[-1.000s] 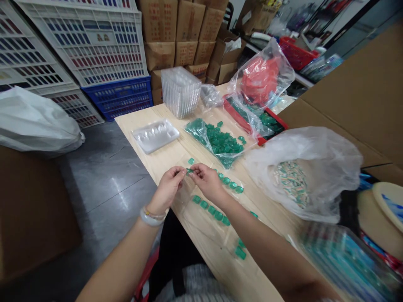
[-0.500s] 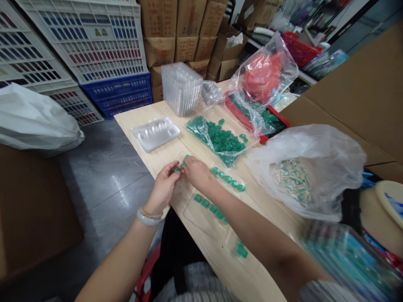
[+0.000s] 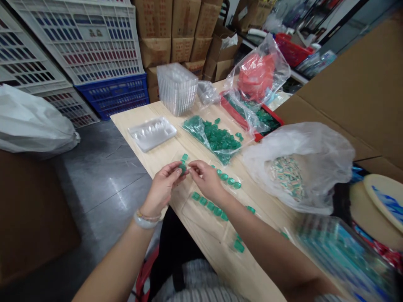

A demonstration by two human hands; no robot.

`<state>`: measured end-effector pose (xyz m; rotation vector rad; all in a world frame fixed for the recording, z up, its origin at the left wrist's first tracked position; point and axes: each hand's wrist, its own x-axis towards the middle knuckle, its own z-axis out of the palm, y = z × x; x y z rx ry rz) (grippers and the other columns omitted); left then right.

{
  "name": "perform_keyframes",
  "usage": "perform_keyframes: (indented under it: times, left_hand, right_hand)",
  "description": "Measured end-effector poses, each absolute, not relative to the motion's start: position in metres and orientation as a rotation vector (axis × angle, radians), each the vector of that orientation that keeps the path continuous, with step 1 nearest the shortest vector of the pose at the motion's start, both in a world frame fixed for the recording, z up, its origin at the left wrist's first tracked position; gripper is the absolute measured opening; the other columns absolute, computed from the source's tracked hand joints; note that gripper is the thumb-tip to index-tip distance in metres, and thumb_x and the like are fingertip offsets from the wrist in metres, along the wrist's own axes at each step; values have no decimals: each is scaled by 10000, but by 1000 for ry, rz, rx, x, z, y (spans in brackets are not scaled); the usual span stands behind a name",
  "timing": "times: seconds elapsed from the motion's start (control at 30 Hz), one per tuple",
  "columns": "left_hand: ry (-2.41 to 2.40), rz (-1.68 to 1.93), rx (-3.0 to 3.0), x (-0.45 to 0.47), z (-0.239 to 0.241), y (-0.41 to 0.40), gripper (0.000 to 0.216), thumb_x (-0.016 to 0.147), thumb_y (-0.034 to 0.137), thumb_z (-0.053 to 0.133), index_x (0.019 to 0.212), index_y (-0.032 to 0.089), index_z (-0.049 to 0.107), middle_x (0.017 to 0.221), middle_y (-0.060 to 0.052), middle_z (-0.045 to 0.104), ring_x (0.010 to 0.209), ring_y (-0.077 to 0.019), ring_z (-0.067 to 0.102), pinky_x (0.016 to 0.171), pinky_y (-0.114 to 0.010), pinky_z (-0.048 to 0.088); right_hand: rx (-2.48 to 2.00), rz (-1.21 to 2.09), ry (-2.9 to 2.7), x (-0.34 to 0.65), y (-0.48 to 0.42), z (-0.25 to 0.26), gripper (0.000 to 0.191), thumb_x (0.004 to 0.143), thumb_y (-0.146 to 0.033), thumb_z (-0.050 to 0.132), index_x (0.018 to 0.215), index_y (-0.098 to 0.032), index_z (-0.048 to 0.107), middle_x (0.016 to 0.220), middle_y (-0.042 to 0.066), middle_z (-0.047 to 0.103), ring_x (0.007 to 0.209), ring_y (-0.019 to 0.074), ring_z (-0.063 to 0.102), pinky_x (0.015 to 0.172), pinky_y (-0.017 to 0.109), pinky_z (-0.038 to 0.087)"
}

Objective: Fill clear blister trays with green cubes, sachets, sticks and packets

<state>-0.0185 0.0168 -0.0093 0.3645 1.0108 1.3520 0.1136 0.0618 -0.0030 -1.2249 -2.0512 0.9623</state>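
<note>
Since half a second ago both hands have risen off the table (image 3: 201,235) and drawn a little toward the body; the left hand (image 3: 162,188) and right hand (image 3: 206,180) now meet fingertip to fingertip, pinched together on one small green plastic piece (image 3: 182,168) held just above the table's near-left edge. Another loose green piece (image 3: 184,157) lies just beyond them.

Largest on the table is a cloudy plastic bag (image 3: 302,163) holding pale green-and-white bits. Behind it a clear bag (image 3: 261,73) holds something red, resting over a red tray (image 3: 252,119) of green pieces. An open clear bag of green pieces (image 3: 217,138) lies mid-table. A stack of clear blister trays (image 3: 176,88) stands at the far end, with a single blister tray (image 3: 153,132) lying flat nearby. Two short rows of green pieces (image 3: 209,206) sit beside the right wrist.

The cardboard boxes (image 3: 170,29) behind bear red print, too blurred to read.
</note>
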Motion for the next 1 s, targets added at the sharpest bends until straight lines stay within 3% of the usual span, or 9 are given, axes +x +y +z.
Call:
perform_keyframes:
  times: [0.17,0.33,0.47,0.57,0.77,1.0]
  left_hand:
    - [1034,1303,426,-11,-13,19,300,618,209,676,912,172,629,757,12,610,596,-42,513,594,-164,417]
    - [1064,1291,605,-9,-12,14,311,609,179,677,917,176,636,833,-11,617,695,-80,521,653,-189,405]
    - [946,1086,567,-18,-9,3,339,601,175,684,934,178,625,866,-27,596,674,-82,508,576,-186,396]
    - [965,1023,473,-27,-8,-2,267,615,215,675,870,149,631,786,-26,583,582,-61,479,521,-180,376]
    - [1419,1127,921,-42,-12,20,169,660,212,585,813,144,611,622,8,544,480,-73,433,477,-202,358]
    - [1748,992,1691,-51,-34,32,363,702,140,476,1057,162,548,981,-77,547,827,-165,524,784,-314,417]
  right_hand:
    - [-1250,1388,-1618,112,54,4,130,731,-284,508,785,-168,536,658,-6,541,558,90,499,531,225,409]
    - [-1184,1972,-1153,118,59,14,213,627,-318,618,686,-163,485,496,-60,485,426,60,443,447,198,374]
    - [-1160,2217,-1074,127,54,13,188,599,-260,628,646,-160,476,409,-83,435,357,44,375,382,175,321]
    - [-1220,2190,-1150,122,52,4,122,610,-223,584,635,-157,484,388,-97,402,329,40,341,351,170,283]
    - [-1254,1865,-1250,93,74,-12,77,606,-108,546,586,-143,481,491,-69,491,468,39,480,471,153,364]
    - [-1493,1866,-1199,73,92,-26,121,673,-134,523,582,-168,451,423,-48,500,383,60,474,381,159,370]
